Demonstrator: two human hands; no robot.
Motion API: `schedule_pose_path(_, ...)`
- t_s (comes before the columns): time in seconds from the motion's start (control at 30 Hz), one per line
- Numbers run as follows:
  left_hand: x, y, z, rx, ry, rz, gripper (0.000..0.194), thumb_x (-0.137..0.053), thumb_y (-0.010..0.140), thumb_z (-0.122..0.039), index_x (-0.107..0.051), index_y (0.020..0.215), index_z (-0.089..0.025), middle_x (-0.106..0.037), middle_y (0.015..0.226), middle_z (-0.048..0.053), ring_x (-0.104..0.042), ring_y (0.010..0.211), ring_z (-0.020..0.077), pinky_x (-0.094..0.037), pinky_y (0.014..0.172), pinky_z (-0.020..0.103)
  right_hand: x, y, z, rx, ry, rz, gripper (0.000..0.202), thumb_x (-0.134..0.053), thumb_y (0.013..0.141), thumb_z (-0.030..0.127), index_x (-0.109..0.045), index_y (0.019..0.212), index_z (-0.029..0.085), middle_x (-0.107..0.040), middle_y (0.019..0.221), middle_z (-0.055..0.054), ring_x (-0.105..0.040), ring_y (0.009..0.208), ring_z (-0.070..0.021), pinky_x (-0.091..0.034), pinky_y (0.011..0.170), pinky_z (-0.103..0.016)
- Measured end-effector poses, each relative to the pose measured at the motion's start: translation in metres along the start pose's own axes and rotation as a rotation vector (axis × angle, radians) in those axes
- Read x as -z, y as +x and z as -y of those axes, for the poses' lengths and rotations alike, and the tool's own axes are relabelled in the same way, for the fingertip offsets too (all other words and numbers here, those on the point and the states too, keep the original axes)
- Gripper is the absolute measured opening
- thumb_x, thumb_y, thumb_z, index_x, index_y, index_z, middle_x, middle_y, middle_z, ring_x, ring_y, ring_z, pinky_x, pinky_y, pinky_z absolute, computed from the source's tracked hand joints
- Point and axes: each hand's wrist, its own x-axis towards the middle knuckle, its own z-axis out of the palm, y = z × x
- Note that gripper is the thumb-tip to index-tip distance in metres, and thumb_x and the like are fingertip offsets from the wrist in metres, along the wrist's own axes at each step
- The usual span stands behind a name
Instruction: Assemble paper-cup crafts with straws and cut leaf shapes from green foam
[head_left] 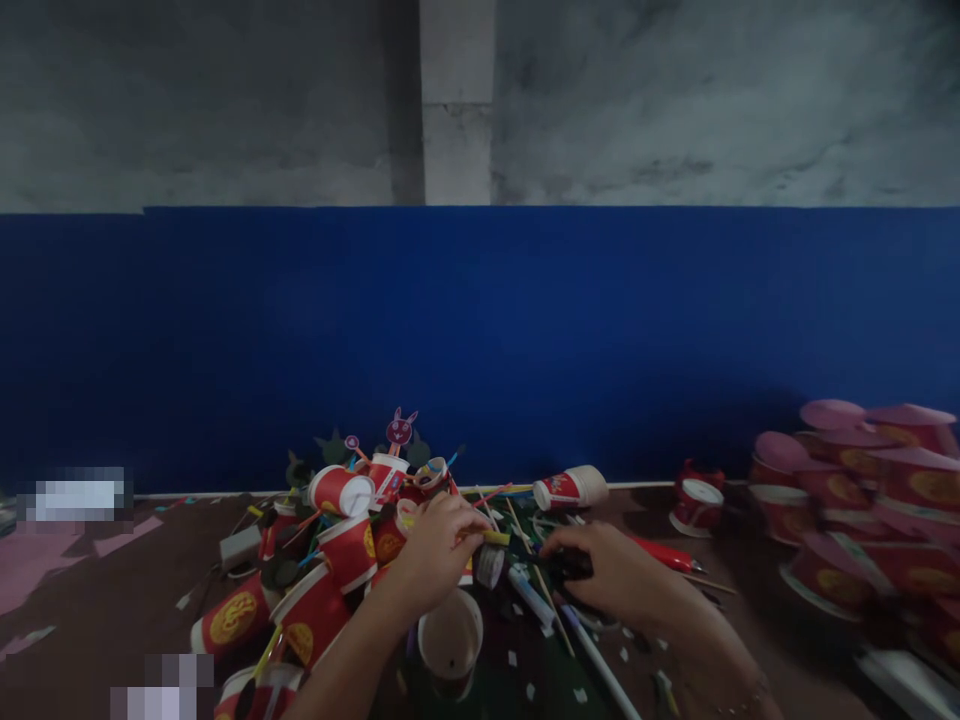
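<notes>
My left hand (442, 550) is closed, its thumb and fingers pinching a short yellow straw-like piece (496, 538) that points to the right. Just below that piece is a roll of clear tape (490, 566). Across from it, my right hand (596, 562) is closed around a dark tool (566, 566) that looks like black scissors; the fingers hide much of it. The tool's tip lies near the yellow piece, but I cannot tell whether they touch. Under my left wrist stands an open paper cup (451, 632), its pale inside facing me.
Red paper cups (349, 552) with gold prints pile up at left, with a rabbit cutout (400, 431) above. Stacked cups (570, 488) lie near the blue wall (480, 340). A red tool (664, 553), a white stick (600, 660) and paper scraps lie at right, beside pink-topped cups (862, 480).
</notes>
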Motion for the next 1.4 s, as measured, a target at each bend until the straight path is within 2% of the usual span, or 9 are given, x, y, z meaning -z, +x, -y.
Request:
schedule_pose_path(0.27,-0.006,0.004,0.008,0.145,-0.277,-0.155,0.011,-0.058,0.070,-0.021,-0.068,0.075,-0.021,-0.062,0.082,0.004,-0.051,0.087,0.0215,-0.033,0.083,0.034,-0.008,0.008,-0.006,-0.048,-0.096,-0.022,0.035,-0.051,0.057,0.009,-0.069,0.084,0.023,-0.068,0.076,-0.002,-0.057,0.069,-0.0169,-0.037,0.061,-0.026)
schedule_pose_path(0.43,-0.004,0.001,0.004,0.316,-0.526,-0.203,0.022,-0.057,0.073,-0.033,-0.063,0.085,-0.016,-0.063,0.075,0.004,-0.056,0.070,0.0165,-0.042,0.068,0.029,-0.016,0.014,-0.010,-0.094,-0.134,0.007,0.031,-0.053,0.061,0.015,-0.064,0.089,0.022,-0.068,0.084,-0.003,-0.059,0.077,-0.0195,-0.037,0.065,-0.028)
schedule_pose_path(0.6,0.001,-0.014,-0.011,0.564,-1.119,-0.239,0.026,-0.068,0.064,-0.030,-0.056,0.084,-0.018,-0.059,0.064,-0.003,-0.053,0.055,0.0094,-0.041,0.055,0.022,-0.032,0.027,-0.010,-0.226,-0.297,-0.008,0.035,-0.053,0.062,0.013,-0.058,0.096,0.017,-0.067,0.091,-0.009,-0.061,0.086,-0.0244,-0.039,0.068,-0.030)
schedule_pose_path(0.73,-0.002,-0.025,-0.017,0.585,-1.344,-0.270,0.026,-0.073,0.061,-0.024,-0.055,0.079,-0.017,-0.058,0.064,-0.003,-0.053,0.056,0.0078,-0.040,0.056,0.020,-0.056,0.039,-0.013,-0.300,-0.370,0.007,0.038,-0.052,0.060,0.005,-0.057,0.098,0.010,-0.067,0.092,-0.016,-0.062,0.087,-0.0282,-0.042,0.068,-0.031)
schedule_pose_path(0.9,-0.005,-0.031,-0.015,0.560,-1.329,-0.297,0.022,-0.072,0.063,-0.022,-0.058,0.078,-0.015,-0.058,0.071,-0.001,-0.053,0.062,0.0078,-0.041,0.061,0.020,-0.082,0.045,-0.023,-0.282,-0.388,0.017,0.039,-0.058,0.060,0.008,-0.059,0.099,0.008,-0.061,0.105,-0.020,-0.059,0.096,-0.0297,-0.042,0.077,-0.032)
schedule_pose_path(1.07,-0.007,-0.031,-0.008,0.527,-1.213,-0.318,0.020,-0.070,0.065,-0.024,-0.058,0.079,-0.017,-0.056,0.073,-0.002,-0.052,0.064,0.0085,-0.041,0.061,0.022,-0.079,0.046,-0.022,-0.242,-0.358,0.052,0.036,-0.066,0.050,0.010,-0.064,0.086,0.011,-0.065,0.094,-0.015,-0.060,0.089,-0.0296,-0.043,0.075,-0.033)
schedule_pose_path(1.2,-0.012,-0.028,-0.001,0.495,-1.005,-0.391,0.023,-0.070,0.062,-0.027,-0.058,0.078,-0.015,-0.057,0.070,-0.001,-0.052,0.066,0.0105,-0.041,0.063,0.023,-0.063,0.045,0.001,-0.153,-0.247,-0.064,0.022,-0.043,0.080,0.017,-0.064,0.085,0.016,-0.067,0.089,-0.008,-0.061,0.087,-0.0209,-0.043,0.077,-0.030)
schedule_pose_path(1.3,-0.014,-0.025,-0.002,0.469,-0.885,-0.393,0.022,-0.069,0.061,-0.027,-0.058,0.075,-0.014,-0.057,0.066,-0.001,-0.051,0.063,0.0118,-0.040,0.061,0.024,-0.056,0.037,0.029,0.046,0.360,-0.320,0.027,-0.042,0.085,0.032,-0.065,0.090,0.017,-0.068,0.082,-0.007,-0.062,0.079,-0.0200,-0.047,0.071,-0.029)
schedule_pose_path(1.4,-0.013,-0.025,-0.010,0.445,-0.833,-0.342,0.020,-0.068,0.060,-0.026,-0.057,0.072,-0.014,-0.059,0.065,0.000,-0.051,0.061,0.0123,-0.039,0.059,0.024,-0.055,0.025,0.050,0.136,0.651,-0.365,0.026,-0.049,0.083,0.034,-0.066,0.095,0.017,-0.067,0.096,-0.008,-0.060,0.091,-0.0219,-0.046,0.081,-0.032)
